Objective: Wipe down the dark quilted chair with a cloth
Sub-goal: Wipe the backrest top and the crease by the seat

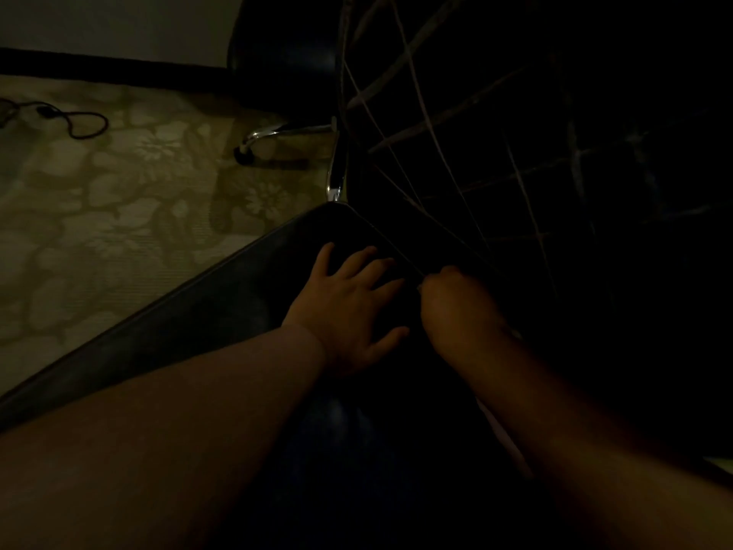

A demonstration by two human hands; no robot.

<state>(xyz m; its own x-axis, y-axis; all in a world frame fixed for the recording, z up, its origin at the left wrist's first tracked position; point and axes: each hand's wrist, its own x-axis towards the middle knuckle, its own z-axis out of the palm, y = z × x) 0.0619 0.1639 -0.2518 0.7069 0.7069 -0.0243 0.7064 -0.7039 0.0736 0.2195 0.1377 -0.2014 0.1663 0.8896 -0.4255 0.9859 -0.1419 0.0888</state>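
The dark quilted chair (496,144) fills the right and centre of the view, its backrest stitched in a pale diamond grid, its seat (238,295) running diagonally from lower left up to a rounded corner near the middle. We've got our left hand (353,307) flat on that seat near the back corner, fingers straight and spread, thumb out to the right, palm pressing the surface. Our right hand (456,307) sits just beside it, right at the seam where seat meets backrest, fingers curled under into a fist.

The cloth: we can't make it out. A faint pale edge shows at the right knuckles and a lighter strip runs under the right forearm, poss. the cloth, but it's too dark to say. So whether the right fist grips anything, we can't tell.

Step in hand, as we judge it: working the crease btwn seat and back, left hand bracing. Next move prob. calls for dragging the right hand along that seam or out across the seat, keeping pressure even, w/ the left hand shifting out of the path.

Beyond the chair: a chrome frame leg (277,135) and a second dark chair (281,45) behind, floral-patterned floor (111,200) to the left, a black cable (75,121) looped on it near the wall. The right third of the frame is nearly black; the chair's right edge and base are lost.
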